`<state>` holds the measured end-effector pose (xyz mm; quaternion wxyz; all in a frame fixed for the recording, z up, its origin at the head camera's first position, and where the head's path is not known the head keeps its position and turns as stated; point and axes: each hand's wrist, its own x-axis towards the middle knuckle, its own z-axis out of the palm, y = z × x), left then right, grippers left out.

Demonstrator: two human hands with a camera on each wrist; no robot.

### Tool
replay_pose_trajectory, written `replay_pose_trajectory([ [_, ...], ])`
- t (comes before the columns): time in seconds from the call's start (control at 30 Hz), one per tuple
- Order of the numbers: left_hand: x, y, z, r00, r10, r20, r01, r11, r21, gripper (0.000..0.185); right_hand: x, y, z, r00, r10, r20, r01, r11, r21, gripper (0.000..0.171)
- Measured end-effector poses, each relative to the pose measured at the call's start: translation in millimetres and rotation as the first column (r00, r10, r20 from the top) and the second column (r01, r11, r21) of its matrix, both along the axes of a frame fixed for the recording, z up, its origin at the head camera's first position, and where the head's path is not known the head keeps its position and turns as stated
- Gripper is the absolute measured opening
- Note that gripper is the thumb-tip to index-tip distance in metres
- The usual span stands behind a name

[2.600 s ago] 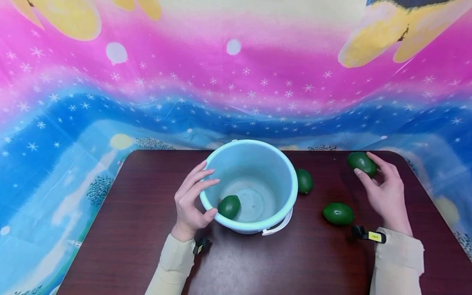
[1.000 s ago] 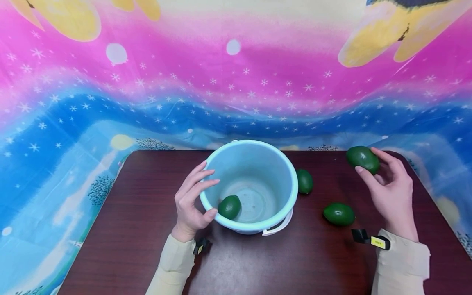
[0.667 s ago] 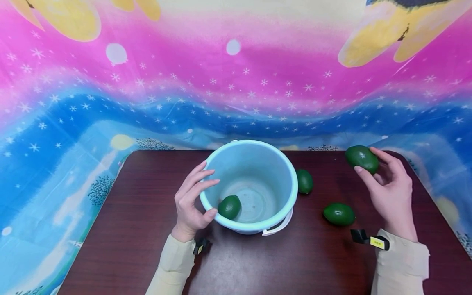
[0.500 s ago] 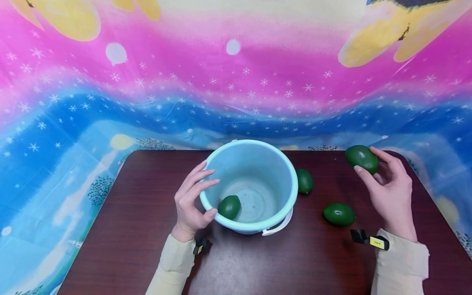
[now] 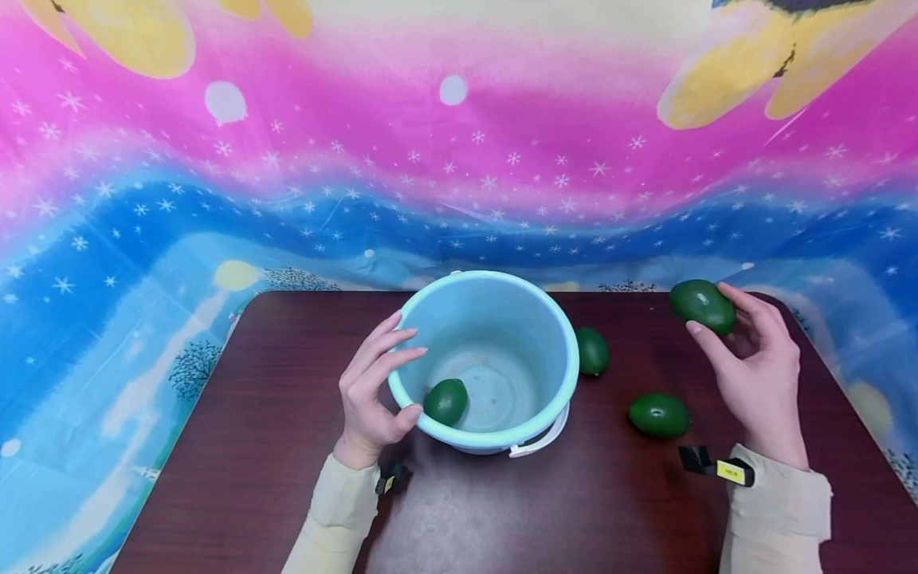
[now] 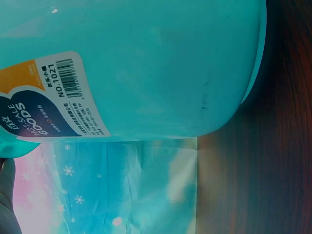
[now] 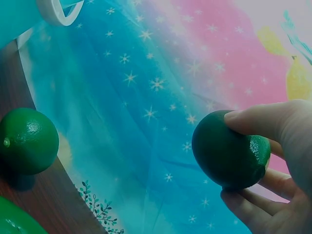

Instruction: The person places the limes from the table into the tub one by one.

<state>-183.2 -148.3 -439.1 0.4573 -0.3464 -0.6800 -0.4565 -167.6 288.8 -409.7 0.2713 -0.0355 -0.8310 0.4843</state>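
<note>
A light-blue bucket (image 5: 495, 319) stands on the dark table. My left hand (image 5: 373, 391) holds its rim from the left, fingertips over the edge and thumb at the near side. One lime (image 5: 446, 402) lies inside, at the bottom left. In the left wrist view the bucket's labelled outer wall (image 6: 156, 73) fills most of the picture. My right hand (image 5: 760, 375) pinches another lime (image 5: 703, 307) between thumb and fingers, raised above the table's far right. Two more limes rest on the table: one lime (image 5: 592, 352) beside the bucket, another lime (image 5: 659, 415) nearer me.
The bucket's white handle (image 5: 543, 434) hangs down at its near right side. A patterned cloth (image 5: 430, 159) rises behind the table's (image 5: 265, 446) far edge and along both sides. A black strap device (image 5: 717, 465) sits on the right wrist.
Over the frames my right hand has risen slightly and shifted a little to the right, with the lime held in it. My left hand and the bucket have stayed put.
</note>
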Motion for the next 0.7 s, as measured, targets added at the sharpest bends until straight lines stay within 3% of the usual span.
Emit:
replay_pose_trajectory([
  [0.7, 1.8, 1.1, 2.1, 1.000, -0.004, -0.001, 0.004, 1.000, 0.005, 0.066, 8.8, -12.4, 10.5, 0.999, 0.014, -0.034, -0.014, 1.000, -0.001, 0.064],
])
